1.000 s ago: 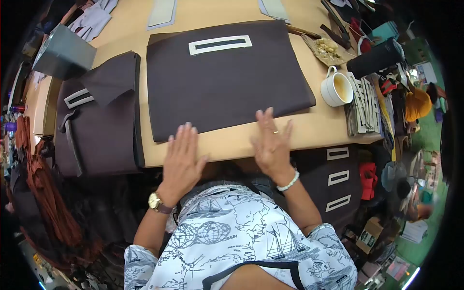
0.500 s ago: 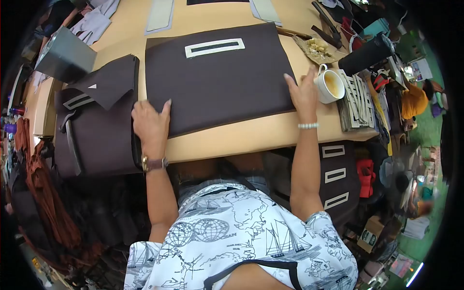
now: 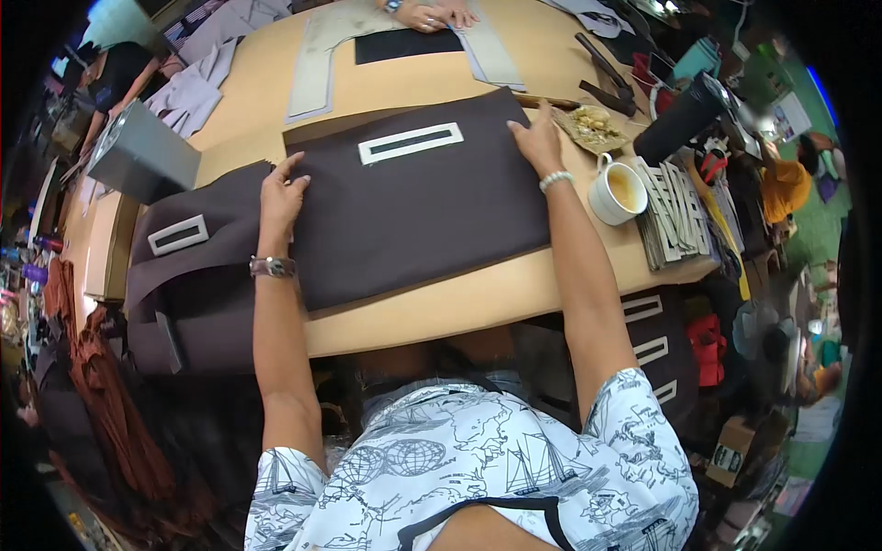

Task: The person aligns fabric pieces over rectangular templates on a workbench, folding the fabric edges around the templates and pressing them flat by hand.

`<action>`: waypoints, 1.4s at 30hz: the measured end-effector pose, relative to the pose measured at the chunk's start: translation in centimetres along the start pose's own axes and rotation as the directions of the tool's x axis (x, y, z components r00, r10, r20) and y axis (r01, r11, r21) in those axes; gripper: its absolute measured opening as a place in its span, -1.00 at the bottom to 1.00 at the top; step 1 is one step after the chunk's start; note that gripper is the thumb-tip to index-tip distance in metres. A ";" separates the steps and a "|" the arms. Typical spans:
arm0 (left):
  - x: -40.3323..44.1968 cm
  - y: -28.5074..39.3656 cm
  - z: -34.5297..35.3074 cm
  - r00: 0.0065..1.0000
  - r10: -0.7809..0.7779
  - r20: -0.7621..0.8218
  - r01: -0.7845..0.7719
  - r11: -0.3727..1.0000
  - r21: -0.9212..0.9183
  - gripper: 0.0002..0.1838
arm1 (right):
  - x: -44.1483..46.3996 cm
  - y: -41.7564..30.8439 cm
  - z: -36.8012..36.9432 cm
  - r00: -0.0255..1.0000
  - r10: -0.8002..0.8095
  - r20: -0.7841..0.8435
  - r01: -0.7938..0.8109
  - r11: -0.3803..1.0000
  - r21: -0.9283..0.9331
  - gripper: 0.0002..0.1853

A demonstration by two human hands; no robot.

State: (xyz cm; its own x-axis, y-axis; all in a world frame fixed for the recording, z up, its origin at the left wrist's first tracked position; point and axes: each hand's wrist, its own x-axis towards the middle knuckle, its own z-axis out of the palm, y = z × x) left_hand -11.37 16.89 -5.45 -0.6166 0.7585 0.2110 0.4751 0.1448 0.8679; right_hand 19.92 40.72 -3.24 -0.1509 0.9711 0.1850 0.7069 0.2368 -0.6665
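A large dark brown panel with a white-framed rectangular slot near its far edge lies on the tan table in front of me. My left hand is at the panel's left edge, thumb and fingers curled toward each other. At the upper right edge is my right hand, thumb and fingers apart, beside the panel. Left of my left hand, more dark material with another white-framed slot hangs over the table's front edge, partly folded over a dark hammer-like tool.
A mug, a stack of white frames, a plate of food, a black bottle and a hammer stand or lie at right. A metal box is at left. Another person's hands are across the table.
Both hands have moved from the panel's near side to farther up its side edges. The left-hand material has shifted over the tool. Another person's hands have come into view at the far side.
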 end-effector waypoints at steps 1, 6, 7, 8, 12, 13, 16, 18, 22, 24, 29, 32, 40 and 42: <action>0.9 0.0 -0.2 0.993 -0.093 0.078 0.097 0.994 -0.044 -0.53 | 0.4 0.3 0.6 0.998 -0.056 -0.008 0.056 0.998 0.025 -0.17; -3.5 7.9 -1.8 0.961 -0.048 0.271 0.110 0.970 -0.217 -0.50 | -5.6 -2.4 -3.5 0.938 -0.237 -0.252 0.314 0.889 0.334 -0.31; -4.8 9.0 -1.9 0.954 0.013 0.301 0.066 0.966 -0.249 -0.52 | -7.3 -1.3 -5.1 0.921 -0.240 -0.306 0.347 0.861 0.372 -0.30; -6.0 10.0 -2.0 0.941 0.071 0.331 0.027 0.959 -0.281 -0.53 | -9.3 -0.3 -6.6 0.895 -0.242 -0.376 0.383 0.849 0.364 -0.30; -10.9 14.2 -0.6 0.912 0.118 0.392 -0.012 0.965 -0.262 -0.65 | -17.9 6.1 -14.5 0.857 0.011 -0.515 0.296 0.808 0.510 -0.35; -12.0 14.8 0.3 0.869 0.123 0.479 0.023 0.957 -0.288 -0.65 | -20.1 8.7 -16.9 0.829 0.046 -0.557 0.155 0.939 0.308 -0.32; -15.1 18.4 6.1 0.546 0.329 0.771 -0.026 0.926 -0.377 -0.51 | -26.9 14.2 -24.0 0.814 0.254 -0.522 -0.105 0.949 0.299 -0.31; -17.9 19.3 10.8 0.296 0.401 0.867 -0.101 0.916 -0.389 -0.47 | -31.3 19.2 -28.8 0.846 0.362 -0.390 -0.270 0.923 0.273 -0.29; -23.7 21.1 17.7 -0.090 0.509 0.856 -0.002 0.860 -0.511 -0.37 | -37.3 25.8 -37.8 0.737 0.579 -0.350 -0.606 0.795 0.038 -0.29; -26.5 20.7 20.6 -0.070 0.563 0.823 0.039 0.826 -0.562 -0.36 | -37.8 28.7 -40.7 0.766 0.505 -0.397 -0.587 0.802 -0.114 -0.32; -28.1 18.8 26.2 0.130 0.413 0.902 -0.065 0.911 -0.408 -0.37 | -31.0 32.2 -39.8 0.807 0.397 -0.437 -0.537 0.802 -0.262 -0.33; -28.7 15.6 30.3 0.264 0.380 0.886 -0.134 0.925 -0.357 -0.36 | -26.3 38.6 -36.4 0.817 0.401 -0.415 -0.556 0.739 -0.381 -0.24; -28.9 9.9 36.2 0.474 0.397 0.786 -0.243 0.917 -0.316 -0.33 | -16.9 42.6 -29.4 0.795 0.460 -0.395 -0.602 0.672 -0.430 -0.19; -28.9 9.6 36.6 0.502 0.403 0.766 -0.256 0.915 -0.313 -0.33 | -15.3 42.6 -28.4 0.775 0.494 -0.395 -0.632 0.622 -0.463 -0.18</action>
State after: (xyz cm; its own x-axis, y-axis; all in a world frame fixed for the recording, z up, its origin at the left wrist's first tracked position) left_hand 33.96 19.67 -19.73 0.3627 0.9253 0.1108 0.3963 -0.2608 0.8803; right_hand 71.92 35.12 -13.95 0.5048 0.8575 0.0993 0.8546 -0.4803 -0.1973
